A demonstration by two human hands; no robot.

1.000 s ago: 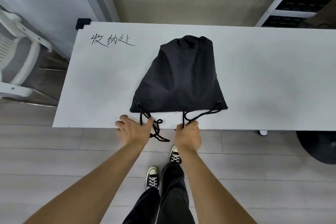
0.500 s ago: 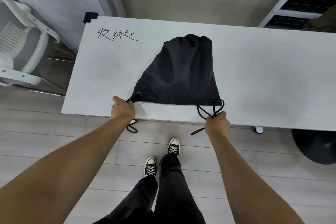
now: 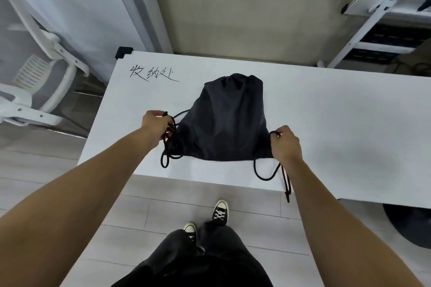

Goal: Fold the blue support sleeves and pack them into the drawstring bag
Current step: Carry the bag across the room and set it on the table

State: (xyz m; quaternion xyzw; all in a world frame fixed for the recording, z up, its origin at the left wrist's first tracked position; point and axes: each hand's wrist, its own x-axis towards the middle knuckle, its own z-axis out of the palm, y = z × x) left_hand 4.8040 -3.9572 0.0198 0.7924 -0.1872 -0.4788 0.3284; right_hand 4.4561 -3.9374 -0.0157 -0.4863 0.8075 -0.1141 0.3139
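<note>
Arms: both bare from the frame edge to the wrists, no sleeves, watch or rings that I can see.
Left hand (image 3: pixel 155 123): bare, no glove.
Right hand (image 3: pixel 285 144): bare, no glove.
Trousers (image 3: pixel 210 256): mine, dark charcoal, loose-legged, at 6 o'clock.
Sneakers (image 3: pixel 219 211): black canvas, white laces, white toe caps.

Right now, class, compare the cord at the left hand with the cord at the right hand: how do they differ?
The left cord lies bunched in loops on the white table; the right cord hangs over the table's near edge. The left hand holds its cord beside the bag, higher up; the right hand pinches its cord at the bag's lower corner. Both cords are black.
</note>
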